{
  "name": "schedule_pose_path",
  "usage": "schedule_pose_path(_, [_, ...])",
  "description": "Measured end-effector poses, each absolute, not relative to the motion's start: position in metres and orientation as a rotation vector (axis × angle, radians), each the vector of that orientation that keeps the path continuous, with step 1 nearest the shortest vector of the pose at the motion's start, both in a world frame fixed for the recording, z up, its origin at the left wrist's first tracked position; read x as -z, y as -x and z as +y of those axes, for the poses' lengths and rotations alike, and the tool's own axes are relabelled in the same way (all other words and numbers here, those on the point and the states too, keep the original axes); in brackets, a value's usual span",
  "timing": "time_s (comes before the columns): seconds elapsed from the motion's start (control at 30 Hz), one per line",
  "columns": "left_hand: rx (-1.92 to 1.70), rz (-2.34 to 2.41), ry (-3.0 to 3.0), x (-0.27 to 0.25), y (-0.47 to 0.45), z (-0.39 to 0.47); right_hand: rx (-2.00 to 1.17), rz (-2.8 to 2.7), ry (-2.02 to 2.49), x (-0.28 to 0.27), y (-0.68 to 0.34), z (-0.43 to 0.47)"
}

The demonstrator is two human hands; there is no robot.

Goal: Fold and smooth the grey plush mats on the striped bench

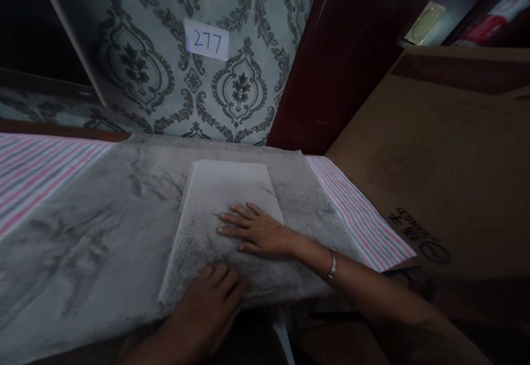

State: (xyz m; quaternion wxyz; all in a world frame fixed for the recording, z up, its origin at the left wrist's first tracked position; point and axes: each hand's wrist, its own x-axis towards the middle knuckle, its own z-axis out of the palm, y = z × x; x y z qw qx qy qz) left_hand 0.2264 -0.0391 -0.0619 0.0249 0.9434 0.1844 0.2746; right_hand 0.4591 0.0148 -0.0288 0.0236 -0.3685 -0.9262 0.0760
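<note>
Both hands are pressing flat, fingers spread and grasping nothing: our right hand (259,231) is steadying the folded grey cloth (223,210) at the surface's near edge, while our left hand (209,304) is pinning its front edge, keeping it smooth.

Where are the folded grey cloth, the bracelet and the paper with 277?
folded grey cloth (226,188): head view, on its bare upper part.
bracelet (332,265): head view, on the band at the right wrist.
paper with 277 (206,40): head view, on the middle of the sheet.
</note>
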Motion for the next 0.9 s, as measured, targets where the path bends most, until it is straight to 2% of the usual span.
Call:
schedule_pose_path(0.2, [-0.675,0.569,-2.845,0.066,-0.216,-0.034,-0.213,-2.733,1.354,0.04,-0.478,0.097])
schedule_pose_path(0.53, [-0.841,0.501,-2.915,0.08,-0.215,-0.025,-0.224,-2.425,1.756,0.045,-0.499,0.198])
schedule_pose_path(0.73, [-0.905,0.551,-2.909,0.077,-0.211,-0.028,-0.254,-2.204,1.965,0.027,-0.51,0.187])
schedule_pose_path(0.9, [-0.926,0.589,-2.921,0.072,-0.217,-0.032,-0.205,-2.318,1.7,0.027,-0.519,0.111])
